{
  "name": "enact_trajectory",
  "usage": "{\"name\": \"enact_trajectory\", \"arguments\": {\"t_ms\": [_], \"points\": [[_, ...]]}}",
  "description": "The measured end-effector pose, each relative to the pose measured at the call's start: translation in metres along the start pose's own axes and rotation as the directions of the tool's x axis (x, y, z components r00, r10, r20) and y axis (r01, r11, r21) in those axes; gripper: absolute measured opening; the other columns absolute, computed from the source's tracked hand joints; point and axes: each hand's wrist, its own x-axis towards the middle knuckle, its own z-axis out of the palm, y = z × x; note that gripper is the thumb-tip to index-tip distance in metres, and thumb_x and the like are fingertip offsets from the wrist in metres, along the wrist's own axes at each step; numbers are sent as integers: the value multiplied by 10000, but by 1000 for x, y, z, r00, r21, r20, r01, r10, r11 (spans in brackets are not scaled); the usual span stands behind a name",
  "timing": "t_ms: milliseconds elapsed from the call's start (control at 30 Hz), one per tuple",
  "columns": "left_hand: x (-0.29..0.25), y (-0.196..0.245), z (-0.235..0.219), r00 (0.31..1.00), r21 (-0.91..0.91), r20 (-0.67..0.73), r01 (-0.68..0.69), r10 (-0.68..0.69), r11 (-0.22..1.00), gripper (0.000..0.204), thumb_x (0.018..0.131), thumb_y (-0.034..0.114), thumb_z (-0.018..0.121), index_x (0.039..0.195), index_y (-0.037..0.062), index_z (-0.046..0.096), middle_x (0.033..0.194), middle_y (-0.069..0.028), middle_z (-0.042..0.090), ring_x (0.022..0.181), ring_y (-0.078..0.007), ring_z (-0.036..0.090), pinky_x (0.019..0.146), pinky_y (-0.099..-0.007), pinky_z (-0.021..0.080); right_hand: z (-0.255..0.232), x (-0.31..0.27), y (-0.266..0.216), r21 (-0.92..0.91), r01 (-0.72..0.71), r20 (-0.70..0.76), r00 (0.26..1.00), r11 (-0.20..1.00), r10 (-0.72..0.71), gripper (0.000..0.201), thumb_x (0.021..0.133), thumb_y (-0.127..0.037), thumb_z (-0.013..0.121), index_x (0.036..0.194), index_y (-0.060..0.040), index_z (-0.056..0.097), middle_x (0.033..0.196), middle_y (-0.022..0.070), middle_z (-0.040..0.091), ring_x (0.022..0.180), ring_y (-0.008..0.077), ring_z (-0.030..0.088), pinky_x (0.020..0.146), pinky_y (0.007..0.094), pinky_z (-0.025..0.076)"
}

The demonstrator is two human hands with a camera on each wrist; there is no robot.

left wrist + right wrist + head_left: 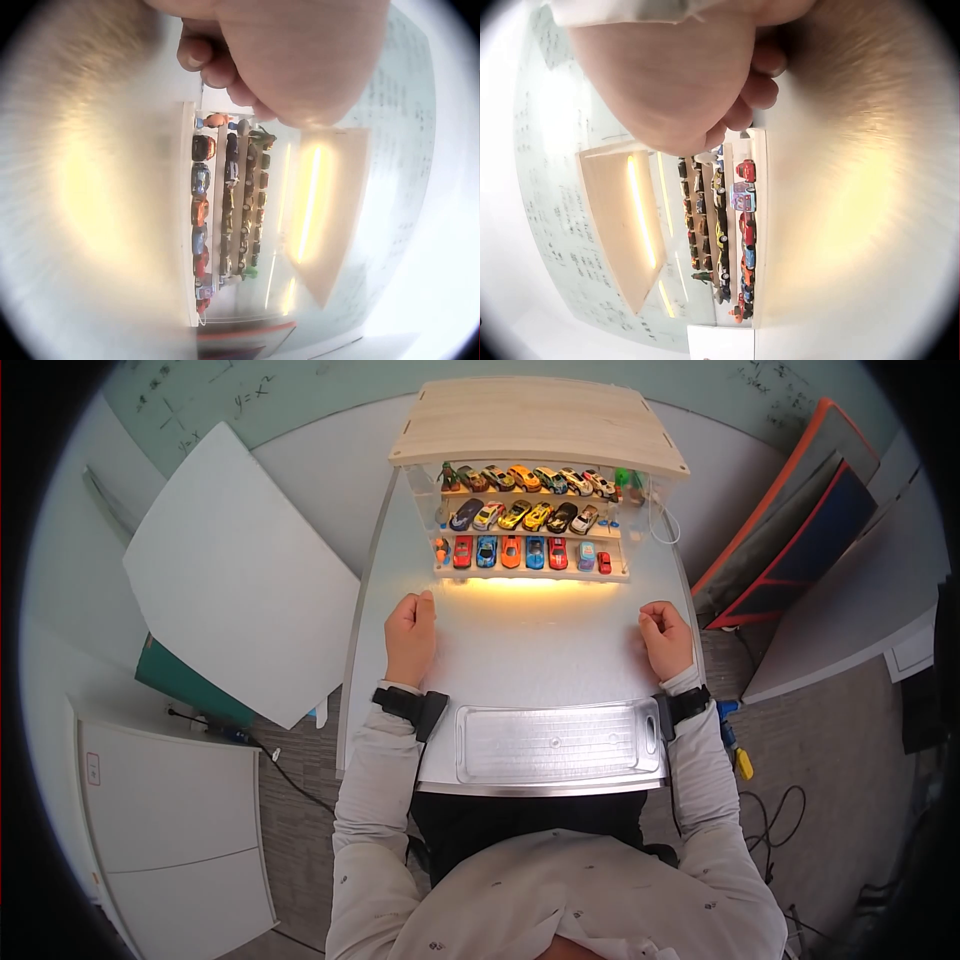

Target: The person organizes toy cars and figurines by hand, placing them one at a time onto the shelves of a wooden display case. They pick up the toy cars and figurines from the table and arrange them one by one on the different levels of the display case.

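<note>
My left hand [410, 639] rests on the metal tabletop, left of the lit display rack, its fingers loosely curled and holding nothing. On the right side of the table my right hand [667, 642] lies much the same way, fingers curled in and empty. Between and beyond them stands a tiered wooden rack [530, 574] with rows of small toy cars. An orange toy car [511, 551] and a red toy car [463, 552] sit on its bottom tier. In the left wrist view the left hand [292, 56] hangs over the rack's near side; the right hand [675, 82] appears likewise in the right wrist view.
A clear plastic tray [558, 772] lies at the table's front edge, between the forearms. The rack has a wooden top board [540, 422] and a light strip under its bottom tier. White panels [240, 570] lean at left; orange-edged boards [790, 530] stand at right.
</note>
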Motion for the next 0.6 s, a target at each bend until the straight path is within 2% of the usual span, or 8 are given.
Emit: {"name": "enact_trajectory", "arguments": {"t_ms": [233,600], "points": [[-2,3,0,1000,24,19,-3,3,1000,420,1059,254,568,717,32,463,648,30,413,639,-75,348,563,-288,332,1,2,6,-43,48,30,998,998,-47,112,988,-85,626,1059,1,639,825,3,643,731,69,591,672,234,490],[-2,4,5,999,104,17,-40,39,994,403,1050,262,584,738,29,478,644,22,411,635,-78,352,560,-292,340,1,0,3,-131,97,70,994,987,-88,135,972,-97,641,1065,1,655,859,26,666,780,95,608,723,250,505]]}}
